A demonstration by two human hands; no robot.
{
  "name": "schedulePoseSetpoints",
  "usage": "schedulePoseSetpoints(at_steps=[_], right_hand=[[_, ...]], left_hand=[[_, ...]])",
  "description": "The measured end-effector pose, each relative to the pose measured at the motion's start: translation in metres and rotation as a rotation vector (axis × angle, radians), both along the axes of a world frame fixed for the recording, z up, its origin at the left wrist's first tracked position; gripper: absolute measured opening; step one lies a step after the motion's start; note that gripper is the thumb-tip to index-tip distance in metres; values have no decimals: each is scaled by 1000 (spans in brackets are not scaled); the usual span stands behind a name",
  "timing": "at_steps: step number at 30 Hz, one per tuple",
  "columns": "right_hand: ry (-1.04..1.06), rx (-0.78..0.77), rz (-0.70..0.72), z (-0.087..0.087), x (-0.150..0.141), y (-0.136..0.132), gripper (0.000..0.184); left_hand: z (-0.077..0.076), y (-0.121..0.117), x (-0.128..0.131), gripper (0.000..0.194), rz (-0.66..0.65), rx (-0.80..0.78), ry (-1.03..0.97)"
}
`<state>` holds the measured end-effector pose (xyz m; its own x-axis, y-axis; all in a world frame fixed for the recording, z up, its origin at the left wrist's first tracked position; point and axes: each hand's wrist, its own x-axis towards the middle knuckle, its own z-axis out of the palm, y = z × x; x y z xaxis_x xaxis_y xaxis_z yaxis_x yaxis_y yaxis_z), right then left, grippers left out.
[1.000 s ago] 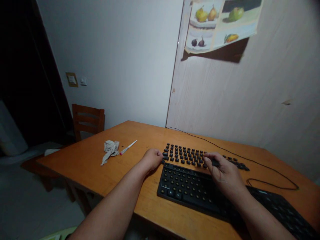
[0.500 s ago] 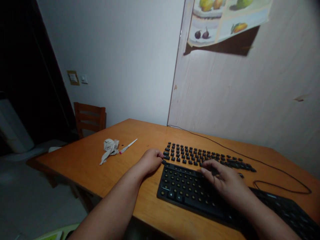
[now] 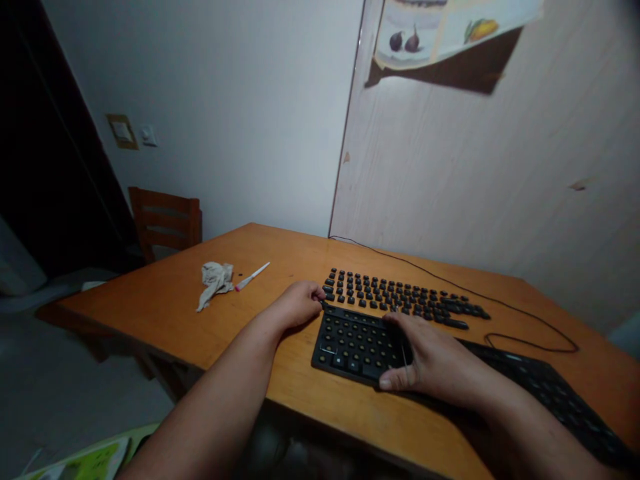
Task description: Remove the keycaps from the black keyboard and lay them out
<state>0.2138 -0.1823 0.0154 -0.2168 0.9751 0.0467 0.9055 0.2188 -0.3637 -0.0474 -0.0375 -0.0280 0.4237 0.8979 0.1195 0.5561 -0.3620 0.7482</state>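
Note:
A black keyboard [image 3: 350, 337] lies on the orange wooden table [image 3: 260, 333], and most of its left part shows bare switch stems. Behind it, loose black keycaps [image 3: 395, 299] lie in rows on the table. My left hand [image 3: 299, 305] is curled with its fingertips pinching the keyboard's far left corner. My right hand [image 3: 433, 360] lies over the middle of the keyboard. Its fingers are bent down and pressed together and its thumb points left. What is under the fingers is hidden; the earlier frames show a dark keycap in them.
A thin black cable [image 3: 525, 337] runs along the back of the table and loops at the right. A crumpled cloth [image 3: 214, 280] and a white pen-like tool [image 3: 253, 275] lie at the left. A wooden chair [image 3: 165, 220] stands behind. The walls are close, with a fruit poster [image 3: 450, 33].
My right hand came back from the rows of keycaps with a dark keycap and dropped onto the keyboard. My left hand stayed at the corner. The view tilted down a little.

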Motion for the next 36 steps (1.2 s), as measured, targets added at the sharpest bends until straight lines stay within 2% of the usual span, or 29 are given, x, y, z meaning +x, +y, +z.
schedulePoseSetpoints(at_steps=[8,22,28,36], right_hand=[[-33,37,16,4,-9,-14,103],[-19,46,25,6,-26,-48,107],[-1,33,7,6,-19,-44,106],[97,133,-35,14,-6,-21,82]], left_hand=[[1,1,0,20,-30,30,38],[-4,-1,1,22,-55,37,-8],[-5,1,1,20,-80,76,11],[1,-3,4,18,-96,172,93]])
